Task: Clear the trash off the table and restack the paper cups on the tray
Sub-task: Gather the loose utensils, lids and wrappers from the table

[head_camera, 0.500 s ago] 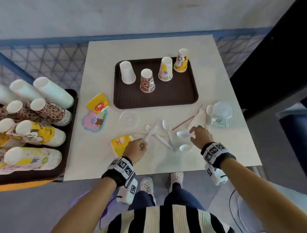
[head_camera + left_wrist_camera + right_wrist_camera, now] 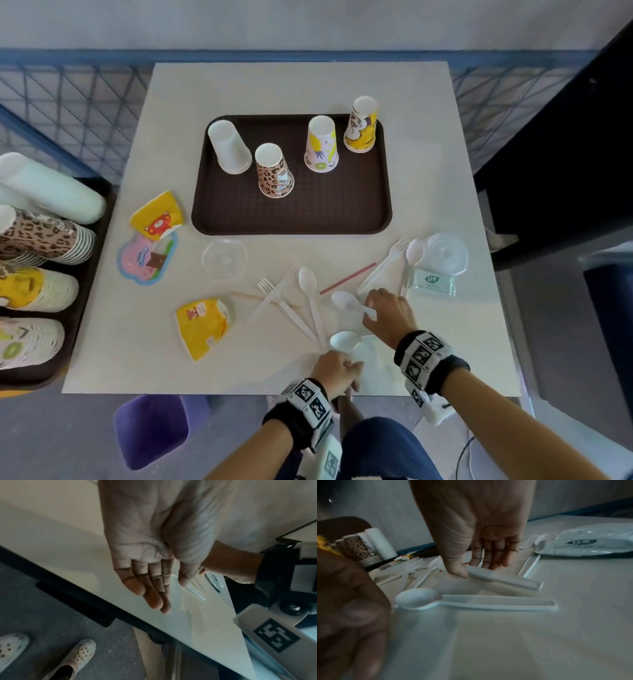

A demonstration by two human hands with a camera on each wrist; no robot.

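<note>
Four paper cups stand upside down on the brown tray (image 2: 291, 216): a white cup (image 2: 229, 147), a leopard cup (image 2: 274, 171), a pineapple cup (image 2: 322, 144) and a yellow cup (image 2: 363, 125). Trash lies in front of the tray: white forks (image 2: 274, 298), spoons, a red striped straw (image 2: 347, 278), yellow wrappers (image 2: 203, 325), a pink wrapper (image 2: 147, 258). My right hand (image 2: 376, 313) (image 2: 476, 569) pinches the handle of a white spoon (image 2: 346, 300) (image 2: 505, 580) between thumb and fingers. My left hand (image 2: 342, 368) (image 2: 169, 595) hovers with straight fingers at the table's front edge, beside another spoon (image 2: 344, 340) (image 2: 418, 599).
A clear lid (image 2: 224, 258) lies left of the cutlery; a second lid (image 2: 445, 253) and a wipe packet (image 2: 433, 282) lie at the right. A side tray with lying cup stacks (image 2: 44, 240) stands at the left. A purple bin (image 2: 150, 431) sits below the table's front edge.
My left hand has left the fork handle and moved right, toward the front edge, with its fingers straightened. My right hand stays over the same spoon.
</note>
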